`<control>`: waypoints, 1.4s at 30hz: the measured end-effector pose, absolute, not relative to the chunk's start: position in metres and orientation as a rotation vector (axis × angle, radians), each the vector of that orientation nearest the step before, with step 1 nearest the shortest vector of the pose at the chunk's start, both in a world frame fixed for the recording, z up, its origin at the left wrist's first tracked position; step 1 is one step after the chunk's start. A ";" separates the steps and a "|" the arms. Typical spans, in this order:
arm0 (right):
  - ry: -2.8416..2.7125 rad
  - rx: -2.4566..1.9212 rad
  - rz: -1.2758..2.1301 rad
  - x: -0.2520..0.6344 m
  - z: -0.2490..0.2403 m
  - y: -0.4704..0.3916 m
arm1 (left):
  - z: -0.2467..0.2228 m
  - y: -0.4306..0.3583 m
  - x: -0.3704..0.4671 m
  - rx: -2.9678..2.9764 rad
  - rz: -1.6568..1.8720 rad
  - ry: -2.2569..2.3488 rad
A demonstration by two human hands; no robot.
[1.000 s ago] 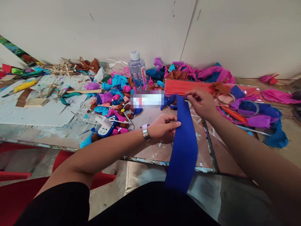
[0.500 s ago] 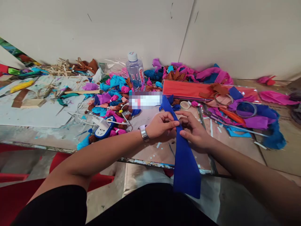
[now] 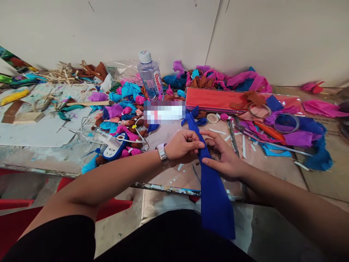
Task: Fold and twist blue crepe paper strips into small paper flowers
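One blue strip (image 3: 216, 203) slants above the table (image 3: 159, 133), its wide lower end reaching the person's lap (image 3: 169, 236). The left hand (image 3: 185, 146) pinches it between thumb and fingers; the right hand (image 3: 225, 157) holds it loosely just beside, thumb on top, likely steadying the narrow part. Its length probably explains the hang past the table edge. The bottle (image 3: 149, 78) stands well apart, among crumpled paper (image 3: 132, 89).

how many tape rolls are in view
3: a small roll beyond the right hand, a brownish roll and a bluish roll among paper scraps farther right; others may be hidden.
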State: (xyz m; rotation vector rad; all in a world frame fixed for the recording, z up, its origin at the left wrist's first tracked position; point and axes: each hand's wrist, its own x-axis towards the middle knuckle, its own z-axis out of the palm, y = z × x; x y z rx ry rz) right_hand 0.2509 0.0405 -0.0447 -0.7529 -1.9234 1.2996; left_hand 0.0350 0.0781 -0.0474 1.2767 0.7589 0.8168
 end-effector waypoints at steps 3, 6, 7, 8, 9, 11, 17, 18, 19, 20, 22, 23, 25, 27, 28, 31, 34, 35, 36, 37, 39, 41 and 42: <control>-1.938 -0.721 1.282 0.253 -0.045 0.041 | -0.048 0.077 0.035 1.291 0.804 0.758; -1.958 -0.683 1.278 0.254 -0.044 0.041 | -0.050 0.076 0.035 1.284 0.801 0.747; -1.963 -0.674 1.273 0.254 -0.043 0.041 | -0.050 0.076 0.035 1.285 0.802 0.741; -1.966 -0.671 1.265 0.254 -0.043 0.041 | -0.050 0.076 0.035 1.286 0.801 0.736; -1.969 -0.673 1.255 0.254 -0.042 0.041 | -0.050 0.076 0.035 1.287 0.801 0.732; -1.971 -0.685 1.247 0.255 -0.042 0.041 | -0.049 0.076 0.036 1.282 0.797 0.724; -1.985 -0.649 1.226 0.257 -0.042 0.044 | -0.050 0.076 0.036 1.306 0.794 0.715; -1.987 -0.645 1.213 0.258 -0.042 0.044 | -0.050 0.076 0.035 1.315 0.791 0.716; -1.986 -0.643 1.206 0.258 -0.042 0.045 | -0.051 0.076 0.035 1.323 0.789 0.713; -1.982 -0.643 1.206 0.258 -0.042 0.045 | -0.052 0.077 0.035 1.333 0.789 0.709; -1.970 -0.643 1.217 0.258 -0.042 0.045 | -0.052 0.077 0.034 1.357 0.786 0.706; -1.965 -0.642 1.222 0.258 -0.043 0.045 | -0.053 0.077 0.034 1.373 0.784 0.706; -1.965 -0.638 1.219 0.259 -0.043 0.045 | -0.053 0.077 0.033 1.401 0.787 0.710; -1.983 -0.636 1.200 0.260 -0.043 0.046 | -0.053 0.076 0.034 1.412 0.799 0.706; -1.995 -0.634 1.185 0.260 -0.043 0.046 | -0.052 0.076 0.034 1.407 0.804 0.703; -2.037 -0.626 1.146 0.260 -0.044 0.047 | -0.050 0.075 0.035 1.352 0.806 0.691; -2.097 -0.654 1.090 0.262 -0.044 0.047 | -0.050 0.074 0.035 1.307 0.804 0.677; -2.116 -0.673 1.062 0.262 -0.044 0.047 | -0.051 0.075 0.035 1.305 0.803 0.678; -2.131 -0.690 1.035 0.263 -0.045 0.047 | -0.051 0.075 0.034 1.308 0.801 0.683; -2.139 -0.702 1.011 0.263 -0.045 0.047 | -0.052 0.075 0.034 1.315 0.797 0.692; -2.145 -0.712 0.983 0.263 -0.045 0.047 | -0.052 0.076 0.033 1.323 0.791 0.702; -2.145 -0.699 0.976 0.263 -0.045 0.047 | -0.052 0.076 0.033 1.319 0.789 0.691; -2.143 -0.686 0.978 0.263 -0.045 0.047 | -0.052 0.077 0.033 1.313 0.789 0.679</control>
